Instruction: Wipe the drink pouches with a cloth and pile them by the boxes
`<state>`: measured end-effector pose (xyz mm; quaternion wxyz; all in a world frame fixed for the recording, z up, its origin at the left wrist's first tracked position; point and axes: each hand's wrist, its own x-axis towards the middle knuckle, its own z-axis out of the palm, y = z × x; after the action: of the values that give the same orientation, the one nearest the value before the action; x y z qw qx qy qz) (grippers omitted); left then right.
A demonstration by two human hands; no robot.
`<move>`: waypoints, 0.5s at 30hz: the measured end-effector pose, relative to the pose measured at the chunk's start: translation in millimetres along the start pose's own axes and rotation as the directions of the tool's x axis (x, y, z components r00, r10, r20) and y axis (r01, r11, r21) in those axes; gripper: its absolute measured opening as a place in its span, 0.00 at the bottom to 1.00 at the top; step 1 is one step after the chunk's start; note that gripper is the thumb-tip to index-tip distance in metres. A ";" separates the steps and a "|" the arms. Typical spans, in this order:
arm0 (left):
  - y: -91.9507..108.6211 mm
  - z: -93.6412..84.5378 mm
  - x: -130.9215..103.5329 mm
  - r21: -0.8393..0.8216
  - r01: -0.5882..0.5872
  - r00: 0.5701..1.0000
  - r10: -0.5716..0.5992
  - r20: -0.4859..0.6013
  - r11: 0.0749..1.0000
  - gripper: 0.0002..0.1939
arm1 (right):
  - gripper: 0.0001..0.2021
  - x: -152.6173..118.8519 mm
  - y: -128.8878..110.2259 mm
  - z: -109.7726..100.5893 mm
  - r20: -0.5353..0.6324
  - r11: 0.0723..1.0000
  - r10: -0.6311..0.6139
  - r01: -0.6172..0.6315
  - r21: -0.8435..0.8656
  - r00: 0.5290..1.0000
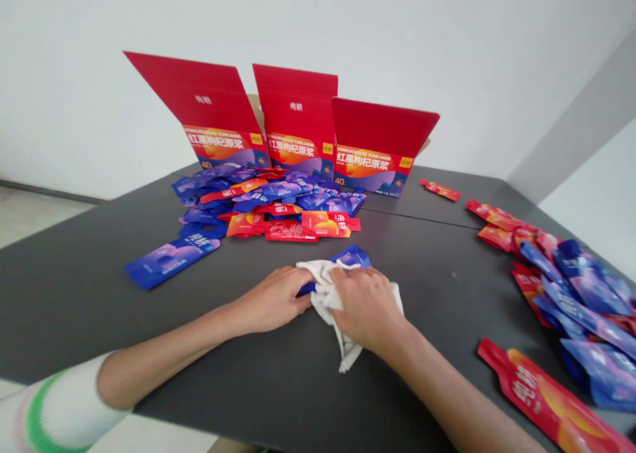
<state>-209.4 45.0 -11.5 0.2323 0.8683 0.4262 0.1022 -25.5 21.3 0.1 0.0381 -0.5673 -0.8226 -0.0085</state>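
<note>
Near the middle of the dark table, my left hand (278, 299) is closed on one end of a blue pouch (354, 257). My right hand (370, 307) grips a white cloth (325, 294) and presses it on the pouch. The cloth hides the pouch's middle, and a loose corner of it hangs toward the table's front edge. Beyond my hands lies a heap of blue and red pouches (278, 201). A single blue pouch (171, 259) rests flat to the left of the heap.
Three red boxes with raised lids, a left one (223, 142), a middle one (298, 148) and a right one (370, 165), stand behind the heap. More pouches (571, 287) pile up at the right. One red pouch (546, 400) lies near the front right, another (440, 190) farther back.
</note>
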 end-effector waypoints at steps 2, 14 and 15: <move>0.8 -0.8 0.0 0.003 -0.010 1.000 0.010 0.004 1.000 0.07 | 0.12 1.6 2.3 1.7 -0.005 1.000 0.021 -0.021 0.011 1.000; -18.7 -14.6 -7.0 0.393 -0.251 0.886 0.373 -0.274 0.885 0.12 | 0.16 -3.3 89.4 -13.2 -0.231 0.815 0.542 -0.439 0.378 0.808; -20.5 -15.1 -7.1 0.401 -0.280 0.879 0.401 -0.257 0.872 0.12 | 0.16 -4.9 89.1 -15.6 -0.265 0.801 0.565 -0.441 0.406 0.782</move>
<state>-233.6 55.0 -8.2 -0.0240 0.9277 0.3084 0.2091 60.3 47.5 12.7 0.2865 -0.7420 -0.6055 0.0286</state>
